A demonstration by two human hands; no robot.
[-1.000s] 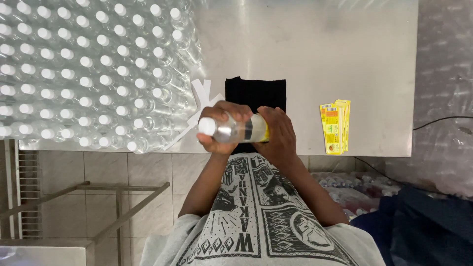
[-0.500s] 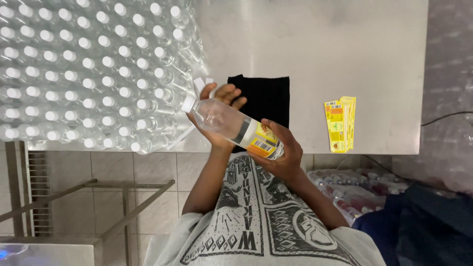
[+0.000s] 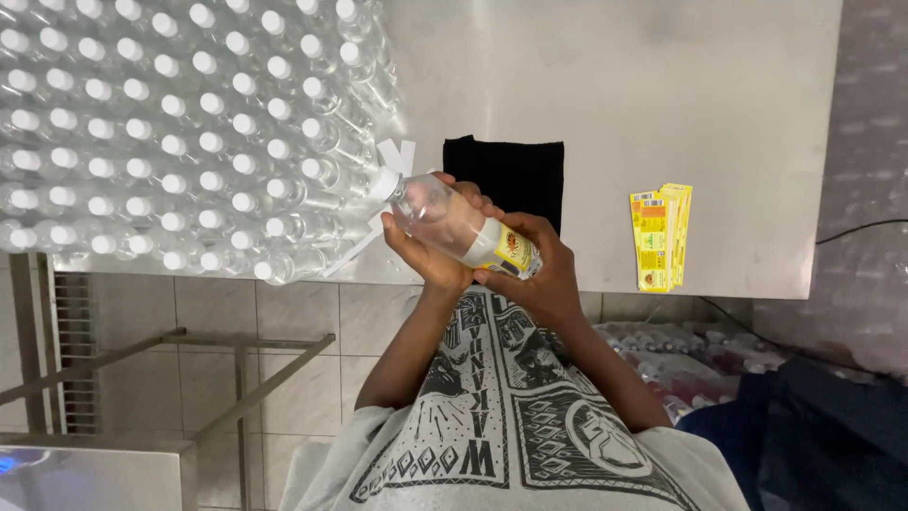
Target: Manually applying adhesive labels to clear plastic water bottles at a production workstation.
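Bottles [image 3: 180, 132], clear with white caps, sit shrink-wrapped in a big block on the left of our tabletop [image 3: 662, 95]. Our left hand [image 3: 430, 251] and right hand [image 3: 539, 274] both have fingers wrapped around one clear bottle [image 3: 454, 225] with a yellow label, tilted over the tabletop's near edge. Yellow label strips [image 3: 660, 237] lie off right.

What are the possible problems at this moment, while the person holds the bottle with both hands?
The clear bottle lies tilted between the left hand and right hand past the table edge; if it slips, it may fall to the floor. Its white cap points close to the wrapped bottle pack and could bump it.
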